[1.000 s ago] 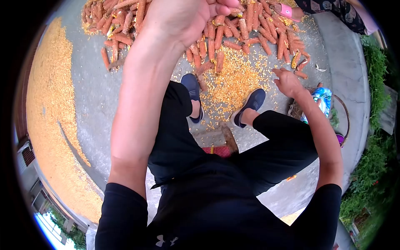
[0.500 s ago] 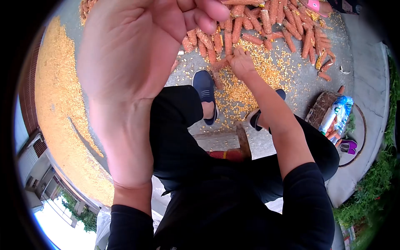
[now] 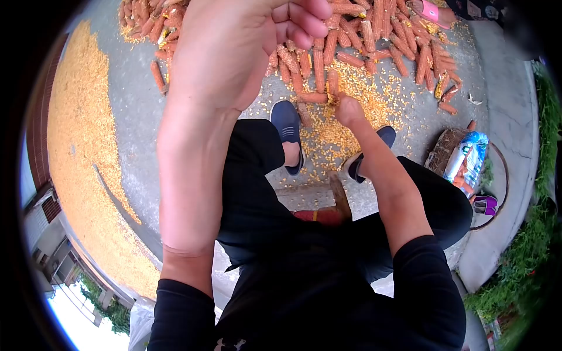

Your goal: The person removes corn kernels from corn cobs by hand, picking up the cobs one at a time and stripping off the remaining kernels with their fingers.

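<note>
My left hand (image 3: 252, 44) is raised close to the camera at the top, fingers curled together and partly cut off by the frame edge; anything in them is hidden. Lower and to the right, my right hand (image 3: 350, 111) is closed at the end of a corn cob (image 3: 314, 97) that points left, above the loose yellow kernels (image 3: 336, 131). Another cob (image 3: 333, 82) stands just beyond the fingertips. Behind both hands lies a heap of reddish cobs (image 3: 404, 44).
Drying kernels (image 3: 82, 140) cover the left side. Around my shoes (image 3: 286, 120) are a wooden piece (image 3: 339, 196) and red fabric (image 3: 319, 217). At right are a handled basket (image 3: 445, 149), a blue bag (image 3: 471, 153) and purple shoes (image 3: 485, 205). Another person's pink-sandalled foot (image 3: 430, 11) is top right.
Over the last second my right hand has moved left from open floor to the cob near the kernels. My left hand came down closer to the camera, then rose back up, still curled.
</note>
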A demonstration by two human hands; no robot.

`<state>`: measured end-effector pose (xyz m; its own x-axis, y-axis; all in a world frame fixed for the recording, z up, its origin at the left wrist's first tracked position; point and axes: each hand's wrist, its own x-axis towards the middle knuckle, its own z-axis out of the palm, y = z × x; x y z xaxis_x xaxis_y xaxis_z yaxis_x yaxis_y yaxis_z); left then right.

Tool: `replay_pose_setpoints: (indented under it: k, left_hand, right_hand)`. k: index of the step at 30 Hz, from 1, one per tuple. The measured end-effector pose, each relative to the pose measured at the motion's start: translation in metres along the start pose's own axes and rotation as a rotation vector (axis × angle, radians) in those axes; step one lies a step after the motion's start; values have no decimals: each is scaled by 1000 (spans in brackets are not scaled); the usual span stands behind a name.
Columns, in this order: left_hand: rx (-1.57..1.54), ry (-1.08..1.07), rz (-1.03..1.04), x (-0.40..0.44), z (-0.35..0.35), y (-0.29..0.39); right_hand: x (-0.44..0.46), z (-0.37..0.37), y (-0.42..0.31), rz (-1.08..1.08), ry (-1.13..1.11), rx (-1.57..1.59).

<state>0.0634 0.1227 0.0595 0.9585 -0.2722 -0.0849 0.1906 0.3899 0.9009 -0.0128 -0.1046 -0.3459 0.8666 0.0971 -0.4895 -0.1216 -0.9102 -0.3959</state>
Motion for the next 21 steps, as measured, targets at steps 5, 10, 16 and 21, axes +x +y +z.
replay_pose_setpoints:
  k: [5, 10, 16, 21]
  left_hand:
    - [36, -10, 34, 3, -6, -9]
    - [124, 26, 8, 8, -1, -9]
    - [237, 65, -30, 16, 5, -13]
    - [568, -132, 54, 17, 10, -22]
  right_hand:
    - [-20, -21, -23, 4, -27, 73]
    - [17, 42, -5, 2, 61, 266]
    - [12, 10, -25, 122, 100, 548]
    - [9, -73, -34, -123, 197, 666]
